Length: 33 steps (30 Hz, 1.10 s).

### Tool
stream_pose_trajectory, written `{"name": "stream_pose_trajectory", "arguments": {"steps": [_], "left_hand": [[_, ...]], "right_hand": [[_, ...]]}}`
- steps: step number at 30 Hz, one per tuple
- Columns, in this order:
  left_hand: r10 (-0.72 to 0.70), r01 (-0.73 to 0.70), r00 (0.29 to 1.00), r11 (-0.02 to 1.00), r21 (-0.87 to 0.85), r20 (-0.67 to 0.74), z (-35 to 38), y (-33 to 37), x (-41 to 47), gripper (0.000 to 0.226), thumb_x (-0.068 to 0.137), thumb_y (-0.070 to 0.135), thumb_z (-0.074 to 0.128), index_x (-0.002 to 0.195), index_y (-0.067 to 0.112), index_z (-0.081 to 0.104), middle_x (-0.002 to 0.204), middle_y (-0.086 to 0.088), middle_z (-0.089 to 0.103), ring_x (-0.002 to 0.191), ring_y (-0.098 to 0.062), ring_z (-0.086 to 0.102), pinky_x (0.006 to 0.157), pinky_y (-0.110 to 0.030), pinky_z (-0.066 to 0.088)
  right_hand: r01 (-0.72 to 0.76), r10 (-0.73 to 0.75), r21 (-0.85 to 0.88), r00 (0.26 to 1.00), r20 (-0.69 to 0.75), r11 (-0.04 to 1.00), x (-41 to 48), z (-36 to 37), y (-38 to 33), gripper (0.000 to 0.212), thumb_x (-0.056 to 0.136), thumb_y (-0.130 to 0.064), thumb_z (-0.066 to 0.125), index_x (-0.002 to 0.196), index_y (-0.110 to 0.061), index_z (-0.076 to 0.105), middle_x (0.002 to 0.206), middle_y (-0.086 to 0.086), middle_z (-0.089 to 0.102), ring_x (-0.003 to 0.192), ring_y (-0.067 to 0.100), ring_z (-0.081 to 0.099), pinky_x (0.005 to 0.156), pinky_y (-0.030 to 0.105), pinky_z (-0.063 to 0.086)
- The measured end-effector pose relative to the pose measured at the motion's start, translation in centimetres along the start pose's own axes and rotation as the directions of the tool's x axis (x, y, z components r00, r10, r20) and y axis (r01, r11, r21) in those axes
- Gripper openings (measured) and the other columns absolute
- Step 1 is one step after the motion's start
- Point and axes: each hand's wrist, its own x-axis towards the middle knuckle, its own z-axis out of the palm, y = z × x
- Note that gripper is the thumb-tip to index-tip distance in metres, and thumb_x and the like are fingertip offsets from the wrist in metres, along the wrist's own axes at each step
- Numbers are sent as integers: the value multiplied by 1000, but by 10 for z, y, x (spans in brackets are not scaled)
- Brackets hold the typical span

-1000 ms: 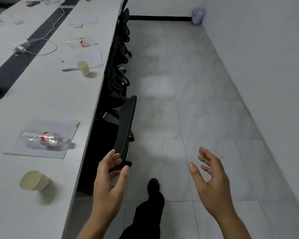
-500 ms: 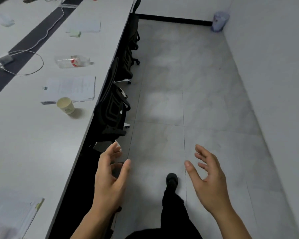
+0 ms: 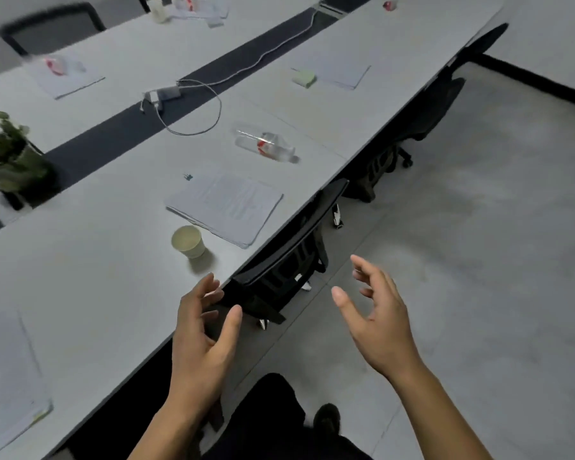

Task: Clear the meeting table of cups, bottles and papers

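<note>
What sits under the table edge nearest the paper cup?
A black office chair, pushed in. Its backrest shows; the table hides the seat and anything deeper beneath.

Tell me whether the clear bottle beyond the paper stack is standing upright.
No, the clear bottle lies on its side on the table, beyond the paper stack.

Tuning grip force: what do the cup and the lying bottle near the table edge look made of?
Cup: probably paper. It has a matte, pale yellowish, opaque wall and a thin rim, and stands upright. Bottle: clear plastic, by its glossy highlights and the table showing through. It has a red-and-white label and lies on its side. The fill level of either cannot be told.
</note>
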Motion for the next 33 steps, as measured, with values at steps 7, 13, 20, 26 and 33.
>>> {"name": "stream_pose_trajectory", "arguments": {"steps": [7,13,20,26,33], "left_hand": [[-120,134,979,988,74,-164,47,-29,127,58,87,31,66,140,27,43,131,14,52,115,5,52,90,-11,40],[-248,293,933,945,147,-260,65,-49,218,63,91,26,67,147,22,38,140,12,41,128,-11,46,104,-34,39],[-384,581,778,740,338,-497,87,-100,270,86,80,52,62,151,15,29,159,-15,24,147,-31,18,118,-53,18],[-568,834,457,541,108,-685,105,-135,288,95,82,51,71,155,30,15,164,-14,-8,150,-32,-6,117,-61,11],[-491,770,493,631,97,-718,135,-136,291,56,93,29,63,145,21,43,152,-15,21,137,-29,33,101,-40,40]], "right_hand": [[57,-39,-77,976,217,995,163,44,0,54,93,-40,64,143,-36,44,133,-23,46,124,-9,44,91,0,36],[109,-47,-153,932,360,982,291,73,-15,59,95,-37,63,149,-30,39,143,-15,39,129,-2,42,108,38,45],[143,-23,-221,882,471,965,424,122,9,64,95,-37,63,151,-27,34,149,-8,34,135,9,40,113,38,39],[163,30,-365,882,470,917,507,181,44,93,90,-45,67,159,-25,9,166,11,-1,153,29,3,121,47,15],[162,81,-442,873,482,882,558,212,78,82,99,-24,56,159,-32,1,159,15,24,142,36,32,113,50,34]]}}
